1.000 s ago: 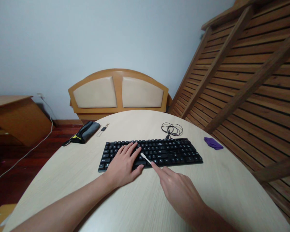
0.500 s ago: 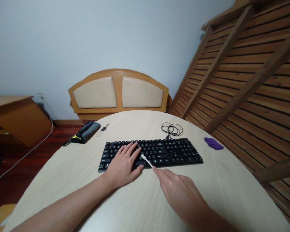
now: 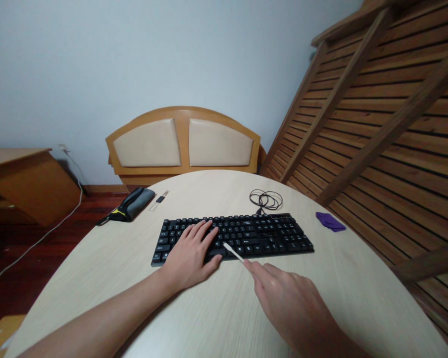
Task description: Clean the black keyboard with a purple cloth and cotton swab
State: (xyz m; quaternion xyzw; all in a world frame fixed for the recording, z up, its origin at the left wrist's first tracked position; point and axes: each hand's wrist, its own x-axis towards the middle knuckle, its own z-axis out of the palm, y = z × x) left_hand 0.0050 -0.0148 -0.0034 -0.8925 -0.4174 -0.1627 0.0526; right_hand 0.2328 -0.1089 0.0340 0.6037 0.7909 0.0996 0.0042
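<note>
A black keyboard (image 3: 254,237) lies across the table in front of me. My left hand (image 3: 188,256) rests flat over its left part, fingers spread on the keys and thumb at the front edge. In my right hand (image 3: 289,293) a thin white swab (image 3: 234,252) is pinched, its wider tip pointing up and left. That tip is at the bottom rows of keys, just right of my left thumb; whether it touches them I cannot tell. My left palm and fingers hide some keys.
Behind the keyboard lies its coiled black cable (image 3: 266,200). A wire keycap puller (image 3: 160,199) and a dark grey pouch (image 3: 132,204) are at the back left. A folded purple cloth (image 3: 330,222) lies near the right edge of the round table (image 3: 358,288).
My right hand and the swab have shifted slightly right and down, along the lower keys. My left hand and the keyboard have stayed in place.
</note>
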